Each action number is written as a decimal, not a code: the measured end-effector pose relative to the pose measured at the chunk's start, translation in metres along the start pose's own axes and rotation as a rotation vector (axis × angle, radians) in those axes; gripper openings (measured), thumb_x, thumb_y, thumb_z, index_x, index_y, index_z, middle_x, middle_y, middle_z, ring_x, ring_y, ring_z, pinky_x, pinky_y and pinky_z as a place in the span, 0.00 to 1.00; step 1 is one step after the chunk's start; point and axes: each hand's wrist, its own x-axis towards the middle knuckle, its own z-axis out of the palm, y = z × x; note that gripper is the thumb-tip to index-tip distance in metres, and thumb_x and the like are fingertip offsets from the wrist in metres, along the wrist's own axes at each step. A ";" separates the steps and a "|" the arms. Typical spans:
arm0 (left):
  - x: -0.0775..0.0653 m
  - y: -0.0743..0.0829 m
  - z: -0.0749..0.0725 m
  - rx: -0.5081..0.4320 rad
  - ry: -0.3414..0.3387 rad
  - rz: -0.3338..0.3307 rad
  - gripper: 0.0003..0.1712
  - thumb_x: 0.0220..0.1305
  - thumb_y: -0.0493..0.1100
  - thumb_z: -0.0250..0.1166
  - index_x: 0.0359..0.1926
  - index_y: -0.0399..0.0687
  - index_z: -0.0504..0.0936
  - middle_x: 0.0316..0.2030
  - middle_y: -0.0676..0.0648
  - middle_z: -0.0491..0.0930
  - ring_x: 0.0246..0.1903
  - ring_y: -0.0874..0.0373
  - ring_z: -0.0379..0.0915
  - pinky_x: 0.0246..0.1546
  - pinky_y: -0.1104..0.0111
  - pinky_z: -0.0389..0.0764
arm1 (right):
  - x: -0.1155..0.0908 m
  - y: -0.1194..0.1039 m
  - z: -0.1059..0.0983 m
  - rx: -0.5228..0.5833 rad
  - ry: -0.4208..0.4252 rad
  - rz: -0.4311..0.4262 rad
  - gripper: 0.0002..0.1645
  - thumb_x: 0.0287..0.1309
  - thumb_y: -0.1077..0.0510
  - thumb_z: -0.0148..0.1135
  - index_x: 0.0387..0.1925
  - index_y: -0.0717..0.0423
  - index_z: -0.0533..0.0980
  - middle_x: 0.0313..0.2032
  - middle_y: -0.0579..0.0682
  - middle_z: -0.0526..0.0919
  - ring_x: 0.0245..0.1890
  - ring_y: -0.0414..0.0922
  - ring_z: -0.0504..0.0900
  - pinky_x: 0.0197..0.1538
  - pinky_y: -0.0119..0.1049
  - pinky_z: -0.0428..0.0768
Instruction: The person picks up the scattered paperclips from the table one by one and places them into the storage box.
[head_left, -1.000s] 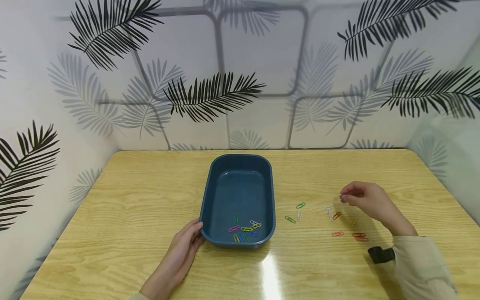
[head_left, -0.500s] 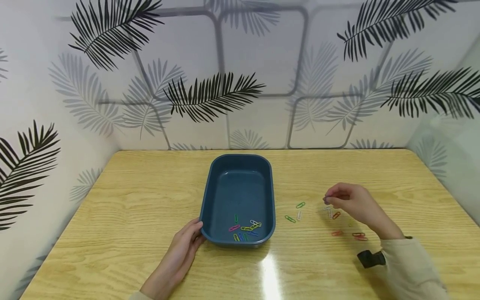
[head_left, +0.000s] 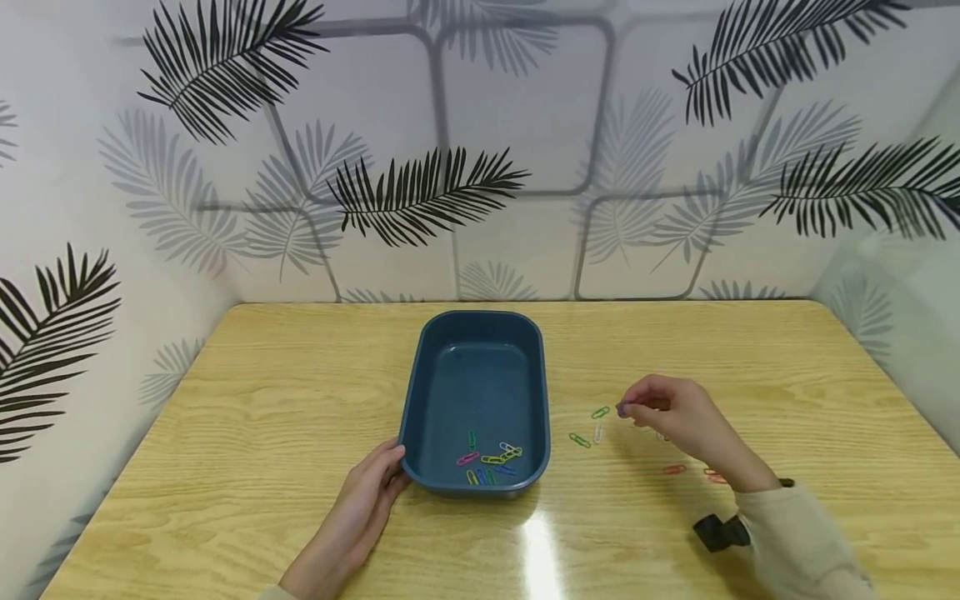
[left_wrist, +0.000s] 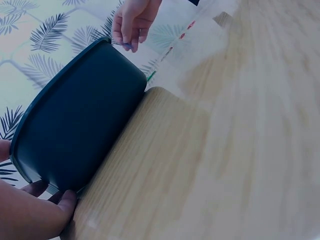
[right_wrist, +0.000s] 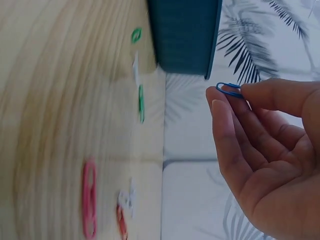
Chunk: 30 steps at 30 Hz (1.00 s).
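Note:
My right hand point(head_left: 686, 417) pinches a blue paper clip point(right_wrist: 230, 90) between thumb and fingertips, raised above the table right of the dark blue plastic tray. In the head view this clip looks purplish and small. My left hand point(head_left: 367, 496) holds the tray point(head_left: 546, 392) at its near left corner, with fingers against the outer wall point(left_wrist: 65, 202) and at the rim. Inside the tray, near its front end, lie several paper clips, among them a pink clip point(head_left: 468, 458), a green clip point(head_left: 472, 440) and yellow ones.
On the table right of the tray lie green clips point(head_left: 579, 440), a white clip point(head_left: 597, 432), a pink-red clip point(head_left: 674, 469) and other red ones point(head_left: 716, 476). My right forearm partly hides others. A patterned wall point(head_left: 517, 242) stands behind the table point(head_left: 300, 375).
My right hand has moved left toward the tray with the blue paper clip, passing over the loose clips. The left hand and tray have stayed in place.

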 end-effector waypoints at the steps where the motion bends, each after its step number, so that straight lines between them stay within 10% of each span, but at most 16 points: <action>1: 0.000 0.000 0.000 -0.001 0.001 0.003 0.28 0.74 0.43 0.50 0.65 0.25 0.61 0.62 0.35 0.65 0.58 0.55 0.66 0.60 0.68 0.69 | -0.001 -0.003 0.002 0.016 -0.004 -0.003 0.04 0.63 0.64 0.62 0.38 0.61 0.80 0.35 0.50 0.84 0.33 0.51 0.82 0.32 0.36 0.81; 12: 0.001 -0.002 0.003 0.001 0.011 0.003 0.27 0.74 0.41 0.49 0.65 0.24 0.62 0.61 0.35 0.66 0.56 0.56 0.67 0.59 0.68 0.69 | -0.005 -0.040 0.025 0.275 -0.054 -0.022 0.07 0.61 0.65 0.63 0.38 0.67 0.78 0.36 0.56 0.84 0.37 0.53 0.84 0.39 0.44 0.84; 30: 0.001 0.001 0.000 -0.002 -0.001 -0.013 0.28 0.74 0.43 0.50 0.66 0.26 0.62 0.63 0.35 0.64 0.58 0.55 0.65 0.58 0.69 0.70 | 0.014 -0.079 0.061 0.348 -0.128 -0.084 0.08 0.61 0.67 0.61 0.40 0.69 0.79 0.32 0.55 0.84 0.36 0.58 0.83 0.36 0.39 0.84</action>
